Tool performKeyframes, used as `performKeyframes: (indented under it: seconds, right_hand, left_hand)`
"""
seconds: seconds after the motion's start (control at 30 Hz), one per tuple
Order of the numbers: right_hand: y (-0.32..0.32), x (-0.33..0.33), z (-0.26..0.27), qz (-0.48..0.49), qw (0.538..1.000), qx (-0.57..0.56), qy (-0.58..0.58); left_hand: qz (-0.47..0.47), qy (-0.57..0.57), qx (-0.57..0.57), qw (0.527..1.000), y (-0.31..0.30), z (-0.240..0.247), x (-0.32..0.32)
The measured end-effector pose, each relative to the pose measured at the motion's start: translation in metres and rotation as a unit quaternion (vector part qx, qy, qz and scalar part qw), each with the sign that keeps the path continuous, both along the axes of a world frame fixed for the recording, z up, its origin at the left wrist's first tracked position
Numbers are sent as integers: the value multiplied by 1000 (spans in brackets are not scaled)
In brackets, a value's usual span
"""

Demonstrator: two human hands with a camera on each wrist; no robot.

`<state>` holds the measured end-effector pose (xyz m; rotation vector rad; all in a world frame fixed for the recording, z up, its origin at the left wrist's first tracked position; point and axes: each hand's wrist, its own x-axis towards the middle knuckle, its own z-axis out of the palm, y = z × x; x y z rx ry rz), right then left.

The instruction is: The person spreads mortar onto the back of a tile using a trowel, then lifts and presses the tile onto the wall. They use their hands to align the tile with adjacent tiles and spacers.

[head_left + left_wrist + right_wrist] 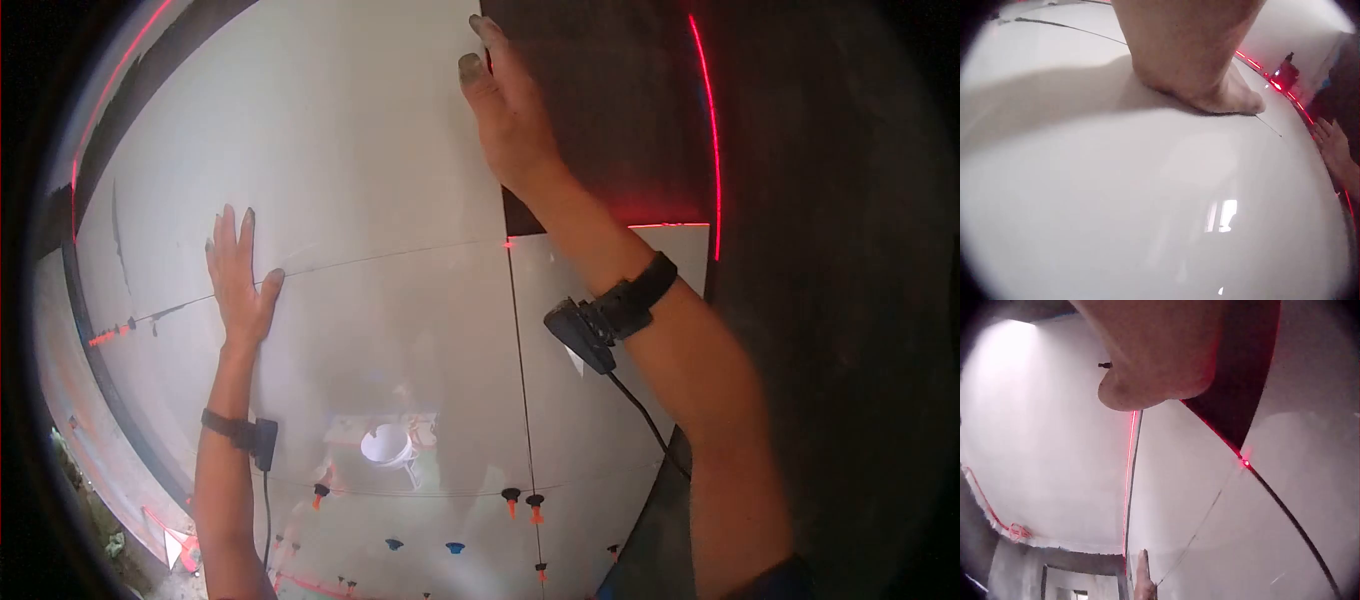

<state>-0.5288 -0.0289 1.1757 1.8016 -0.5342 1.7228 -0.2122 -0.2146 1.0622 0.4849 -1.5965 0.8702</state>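
Note:
My left hand [238, 285] lies with spread fingers on glossy white wall tile, across the thin seam between an upper tile [350, 130] and a lower tile [420, 330]. In the left wrist view the heel of that hand [1191, 56] is right at the surface, its fingers mostly hidden. Higher up, my right hand [515, 125] is at the right edge of the upper tile, fingers extended upward and thumb over its face. The right wrist view shows mainly the base of this hand [1160, 350]; its fingertips are out of frame.
Right of the upper tile is dark bare wall [610, 120], with a red laser line [712, 130] beyond. Another white tile [590, 430] sits below it. Orange-and-black levelling clips [536, 508] stick out of the lower seams. A white bucket shows as a reflection.

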Motion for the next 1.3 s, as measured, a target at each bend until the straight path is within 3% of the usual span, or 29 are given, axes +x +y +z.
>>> performKeyframes:
  seconds: [0.07,0.2,0.27,0.47,0.6,0.73,0.97,1.17,1.3]
  right_hand:
    - [-19,4,7,-44,992,-116,26]
    - [-18,4,-1,-5,991,-131,17]
    - [-8,4,-5,9,999,-36,-1]
    - [1,13,-4,-40,999,-16,3]
    - [-8,10,-10,-4,997,-73,21]
    - [-9,5,-7,-157,980,-104,71]
    - [16,21,-27,-139,988,-7,61]
    - [15,14,-23,-269,962,-24,42]
    - [22,6,-17,-326,939,-49,94]
  left_hand:
    - [-5,1,-6,1000,-2,4,2]
    - [6,4,-37,999,-7,-1,5]
    - [31,5,-55,998,-7,-5,1]
    - [5,-6,-41,999,1,-5,1]
    - [9,-5,-45,999,0,-7,2]
    - [25,-6,-6,1000,-3,-4,7]
    - [29,-3,32,999,22,-3,10]
    - [-42,-68,129,988,47,-8,16]
    - [-105,-114,123,980,82,-36,43]
